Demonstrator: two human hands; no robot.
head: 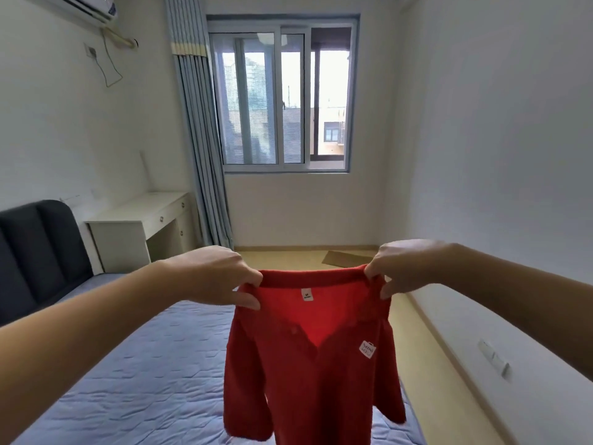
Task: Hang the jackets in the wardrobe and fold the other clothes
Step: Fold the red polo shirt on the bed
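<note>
A red buttoned top (308,364) with a white size tag inside the collar and a small white logo patch on the chest hangs in the air in front of me, above the bed. My left hand (218,277) pinches its left shoulder at the collar. My right hand (404,268) pinches the right shoulder. The garment's front faces me, its sleeves hang down at the sides, and its lower part runs out of the frame. No wardrobe is in view.
A bed with a blue quilted cover (138,380) and a dark headboard (35,248) lies below and to the left. A white desk (141,220) stands by the curtain (199,139) and window. A flat cardboard piece (346,259) lies on the wooden floor (417,332).
</note>
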